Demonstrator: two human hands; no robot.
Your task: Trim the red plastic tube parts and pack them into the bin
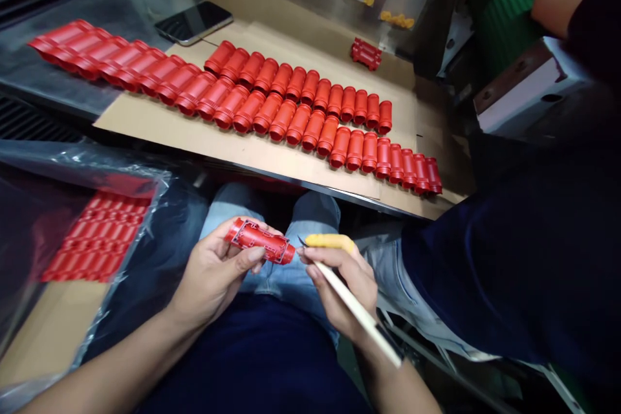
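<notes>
Okay, so the red tube [264,240] is held just off the near edge of the surface [48,81], above the lap, not resting on anything. It's pinched by the left hand [208,278], with the thumb laid along its side and the fingers wrapped behind. A pale stick [359,314] is gripped between the thumb and fingers of the right hand [349,284], also on the near side of the surface, close to the tube's free end. A yellow piece [330,242] is seen at the same hand; whether it's a tool handle or a finger cover can't be told.

Handling-wise, the tube looks like moulded plastic, so it's probably light and fairly stiff. A bit slippery too, I'd guess, given the shine, and it could be rolled by a careless push. It's best taken by the plain middle of the barrel, hands kept off the small raised details, since those might be snapped or bent. Crushing force doesn't seem needed. Similar red tubes [223,102] are lined up side by side on the surface, packed tight, so neighbours could easily be nudged.
</notes>
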